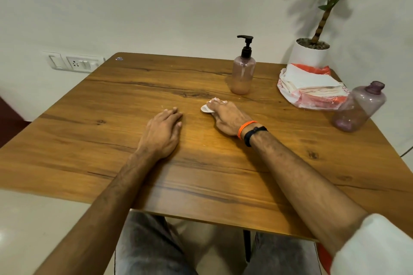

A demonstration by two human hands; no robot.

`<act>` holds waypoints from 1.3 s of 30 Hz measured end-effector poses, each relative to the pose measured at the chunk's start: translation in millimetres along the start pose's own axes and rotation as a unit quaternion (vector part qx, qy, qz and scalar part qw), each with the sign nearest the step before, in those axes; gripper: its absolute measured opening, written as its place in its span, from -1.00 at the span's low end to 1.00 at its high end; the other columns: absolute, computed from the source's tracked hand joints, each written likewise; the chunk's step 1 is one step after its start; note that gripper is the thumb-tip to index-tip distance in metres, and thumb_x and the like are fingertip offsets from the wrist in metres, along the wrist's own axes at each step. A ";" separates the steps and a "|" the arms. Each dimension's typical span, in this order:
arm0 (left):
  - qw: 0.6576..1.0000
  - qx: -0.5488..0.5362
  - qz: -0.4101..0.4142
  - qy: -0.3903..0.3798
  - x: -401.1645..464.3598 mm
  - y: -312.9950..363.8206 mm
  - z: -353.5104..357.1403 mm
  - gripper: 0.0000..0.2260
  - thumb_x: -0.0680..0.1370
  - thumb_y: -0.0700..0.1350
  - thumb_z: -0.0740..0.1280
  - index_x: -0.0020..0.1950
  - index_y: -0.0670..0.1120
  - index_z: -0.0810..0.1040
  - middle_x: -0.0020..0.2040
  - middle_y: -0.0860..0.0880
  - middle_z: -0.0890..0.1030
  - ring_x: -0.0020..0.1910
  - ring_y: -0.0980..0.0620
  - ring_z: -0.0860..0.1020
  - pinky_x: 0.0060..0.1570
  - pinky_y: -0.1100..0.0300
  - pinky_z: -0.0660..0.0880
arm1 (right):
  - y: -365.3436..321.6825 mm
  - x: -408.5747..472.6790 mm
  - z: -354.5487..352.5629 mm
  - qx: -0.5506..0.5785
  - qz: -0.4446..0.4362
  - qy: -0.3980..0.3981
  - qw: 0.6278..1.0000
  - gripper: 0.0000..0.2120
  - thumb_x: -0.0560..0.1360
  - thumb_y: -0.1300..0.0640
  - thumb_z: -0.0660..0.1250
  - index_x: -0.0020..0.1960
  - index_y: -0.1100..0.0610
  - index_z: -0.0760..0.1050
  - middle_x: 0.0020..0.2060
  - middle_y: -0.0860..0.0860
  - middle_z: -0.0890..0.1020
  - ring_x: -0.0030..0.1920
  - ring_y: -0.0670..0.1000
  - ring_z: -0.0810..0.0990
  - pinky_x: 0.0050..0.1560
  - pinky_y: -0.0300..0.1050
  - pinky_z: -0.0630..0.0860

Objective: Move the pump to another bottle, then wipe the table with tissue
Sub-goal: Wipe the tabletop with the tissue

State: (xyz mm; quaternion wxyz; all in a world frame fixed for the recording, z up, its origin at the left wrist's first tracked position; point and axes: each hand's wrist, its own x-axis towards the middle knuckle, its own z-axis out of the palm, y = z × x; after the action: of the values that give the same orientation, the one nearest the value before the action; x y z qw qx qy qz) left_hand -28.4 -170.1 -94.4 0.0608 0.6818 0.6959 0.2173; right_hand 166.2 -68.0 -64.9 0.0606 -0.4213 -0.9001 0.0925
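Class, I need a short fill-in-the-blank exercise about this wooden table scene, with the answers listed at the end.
1. The black pump sits on the pink bottle holding ____ liquid.
2. The right hand presses a white ____ onto the wooden table.
3. The empty purple bottle has no ____ on its neck.
4. The left hand rests ____ on the table.

Answers: orange; tissue; pump; flat

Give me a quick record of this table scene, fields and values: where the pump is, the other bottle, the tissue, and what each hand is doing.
pump: on the pink bottle, part full, upright
open bottle: no cap, near the table's right edge
tissue: under the right hand's fingers, on the table
right hand: presses the tissue
left hand: flat on the table, holds nothing
tissue pack: beside the open bottle
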 end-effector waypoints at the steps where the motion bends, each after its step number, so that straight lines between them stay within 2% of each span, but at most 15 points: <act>1: 1.000 -0.001 0.000 0.001 -0.7 0.4 0.1 -0.62 0.65 -0.08 0.16 0.47 -0.11 0.41 0.52 -0.10 0.36 0.52 -0.09 0.28 0.51 -0.03 0.18 | -2.8 0.9 0.2 0.005 -0.011 -0.006 1.000 -0.62 0.61 0.22 0.08 0.42 0.19 0.34 0.43 0.18 0.36 0.44 0.16 0.32 0.45 0.04 0.24; 5: 1.000 0.007 -0.001 0.007 -1.5 1.2 0.9 -0.62 0.65 -0.08 0.16 0.47 -0.11 0.41 0.52 -0.10 0.36 0.53 -0.08 0.28 0.51 -0.03 0.17 | -9.6 -10.1 2.1 0.032 -0.082 -0.024 0.996 -0.56 0.59 0.30 0.09 0.45 0.14 0.33 0.45 0.12 0.35 0.44 0.14 0.33 0.47 0.00 0.21; 9: 1.000 0.007 -0.004 0.009 -0.5 1.0 2.8 -0.62 0.65 -0.09 0.17 0.46 -0.11 0.42 0.52 -0.10 0.36 0.52 -0.08 0.28 0.51 -0.03 0.18 | -5.1 -34.6 5.4 0.050 -0.133 -0.055 0.988 -0.53 0.60 0.34 0.06 0.49 0.11 0.28 0.52 0.08 0.22 0.53 0.01 0.15 0.54 -0.12 0.00; 18: 1.000 0.014 -0.007 0.018 0.2 0.3 3.1 -0.63 0.64 -0.10 0.18 0.44 -0.12 0.44 0.50 -0.11 0.39 0.51 -0.09 0.30 0.50 -0.01 0.18 | -18.1 -54.0 10.5 0.049 -0.153 -0.056 0.985 -0.51 0.60 0.36 0.04 0.51 0.14 0.21 0.53 0.11 0.15 0.55 0.02 0.08 0.54 -0.14 -0.08; 22: 1.000 0.016 -0.006 0.017 -0.3 1.0 3.7 -0.63 0.64 -0.11 0.18 0.44 -0.12 0.44 0.50 -0.12 0.39 0.51 -0.09 0.31 0.49 -0.02 0.21 | -14.3 -71.1 1.4 0.057 -0.197 -0.090 0.975 -0.50 0.59 0.40 0.04 0.50 0.15 0.24 0.53 0.10 0.17 0.54 0.00 0.09 0.55 -0.11 -0.04; 25: 1.000 0.016 -0.005 0.018 -0.5 0.2 3.6 -0.63 0.64 -0.11 0.19 0.43 -0.13 0.45 0.49 -0.13 0.40 0.50 -0.11 0.33 0.48 -0.03 0.22 | -5.3 -86.8 -9.7 0.063 -0.220 -0.113 0.967 -0.50 0.58 0.42 0.07 0.48 0.16 0.28 0.52 0.08 0.20 0.53 -0.03 0.12 0.54 -0.16 -0.03; 29: 1.000 0.010 0.005 0.014 -0.6 -1.6 3.5 -0.64 0.64 -0.10 0.19 0.42 -0.13 0.46 0.48 -0.14 0.41 0.48 -0.12 0.35 0.48 -0.05 0.24 | 9.8 -109.4 -22.5 0.061 -0.206 -0.121 0.969 -0.48 0.56 0.43 0.10 0.47 0.12 0.31 0.50 0.02 0.25 0.52 -0.08 0.16 0.53 -0.25 -0.01; 32: 1.000 0.000 0.009 0.001 -1.1 -3.8 1.7 -0.63 0.65 -0.09 0.18 0.45 -0.12 0.43 0.50 -0.11 0.39 0.50 -0.11 0.32 0.49 -0.05 0.22 | 14.3 -125.8 -24.2 0.060 -0.163 -0.085 0.981 -0.48 0.55 0.42 0.11 0.46 0.10 0.33 0.49 0.01 0.28 0.50 -0.10 0.19 0.50 -0.33 0.00; 36: 1.000 -0.006 0.008 -0.002 -2.9 -3.2 0.1 -0.62 0.65 -0.09 0.17 0.46 -0.11 0.42 0.50 -0.11 0.38 0.51 -0.10 0.30 0.50 -0.04 0.21 | 0.2 -146.7 -11.7 0.040 -0.113 -0.037 0.992 -0.50 0.55 0.33 0.12 0.47 0.08 0.32 0.49 0.02 0.28 0.50 -0.09 0.21 0.52 -0.18 0.09; 39: 1.000 -0.002 0.000 0.000 -3.7 1.0 -0.5 -0.63 0.65 -0.09 0.17 0.45 -0.11 0.43 0.50 -0.11 0.39 0.51 -0.10 0.31 0.50 -0.03 0.20 | -24.1 -154.9 -4.7 0.054 -0.120 -0.014 0.991 -0.54 0.56 0.28 0.14 0.43 0.06 0.38 0.46 0.02 0.35 0.47 -0.09 0.28 0.50 -0.19 0.15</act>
State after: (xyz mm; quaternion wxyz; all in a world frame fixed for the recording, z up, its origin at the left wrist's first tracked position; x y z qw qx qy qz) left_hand -27.4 -173.8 -94.3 0.0620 0.6817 0.6954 0.2188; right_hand 247.9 -201.8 -59.9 0.0813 -0.3054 -0.9385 0.1388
